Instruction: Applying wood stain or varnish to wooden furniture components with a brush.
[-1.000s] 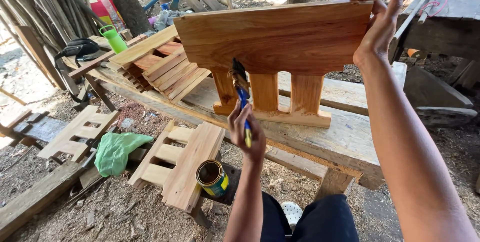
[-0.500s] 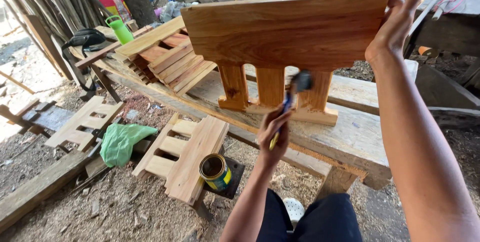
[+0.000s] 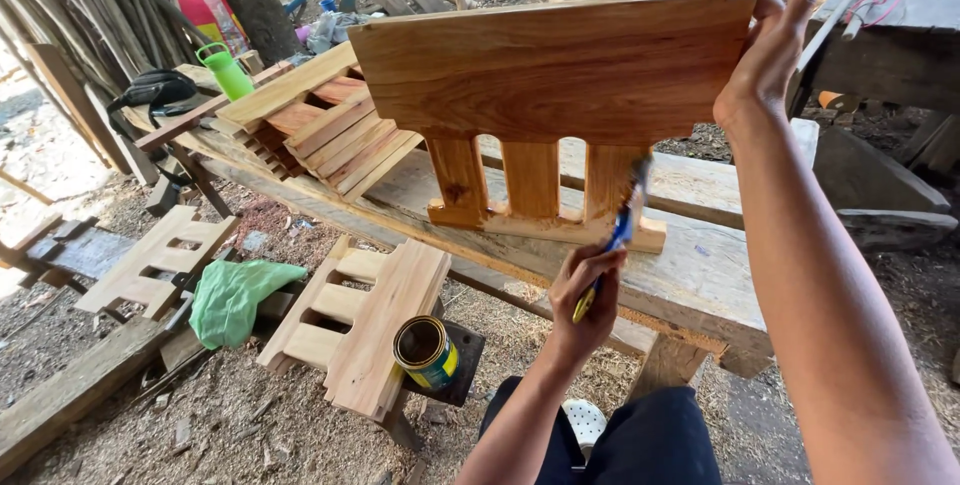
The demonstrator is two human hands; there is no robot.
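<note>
My right hand [image 3: 765, 45] grips the top right corner of a varnished wooden panel [image 3: 550, 65] with three short slats and a bottom rail. It holds the panel upright on a rough plank bench [image 3: 700, 265]. My left hand [image 3: 585, 295] is closed on a paintbrush [image 3: 620, 230] with a blue and yellow handle. The bristles touch the rightmost slat near its top.
An open tin of varnish [image 3: 425, 350] sits on a dark block beside a pale unvarnished panel [image 3: 370, 325]. Nearby are a green cloth [image 3: 235, 295] and another pale panel [image 3: 155, 260]. Varnished pieces [image 3: 330, 130] are stacked at the bench's far left, near a green bottle [image 3: 228, 70].
My left hand has carried the brush rightward, from the left slat past the middle one to the rightmost slat. My right hand keeps its hold on the panel.
</note>
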